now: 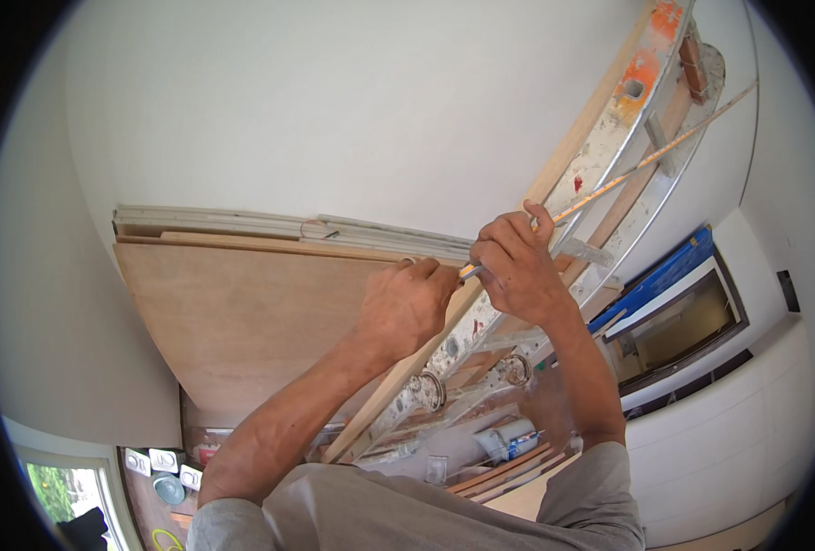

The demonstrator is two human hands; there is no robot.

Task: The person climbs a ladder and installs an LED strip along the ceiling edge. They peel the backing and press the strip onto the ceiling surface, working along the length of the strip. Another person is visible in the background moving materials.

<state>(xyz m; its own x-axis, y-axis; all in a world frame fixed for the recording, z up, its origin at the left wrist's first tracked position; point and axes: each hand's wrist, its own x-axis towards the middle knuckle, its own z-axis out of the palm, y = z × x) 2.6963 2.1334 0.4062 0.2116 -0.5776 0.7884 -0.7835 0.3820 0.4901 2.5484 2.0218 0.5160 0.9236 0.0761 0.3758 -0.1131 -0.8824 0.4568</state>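
Note:
A long, thin yellow strip (609, 186), which looks like a tape measure blade, slants from between my hands up to the far right. My right hand (516, 266) is closed around it, thumb raised. At its near end, my left hand (407, 308) is closed with the fingertips on the strip; part of that grip is hidden. Both hands are over a pale wooden batten (591, 119) that leans along a paint-spattered metal ladder (600, 147). Behind my left hand stands a large brown wooden board (261, 312).
White trim lengths (215, 220) lean behind the board against the white wall (288, 110). Below, a bucket (508, 441) and wooden strips (504, 473) lie by the ladder's feet. A blue panel (655, 275) stands at right beside a dark-framed opening (683, 331). White containers (163, 460) sit lower left.

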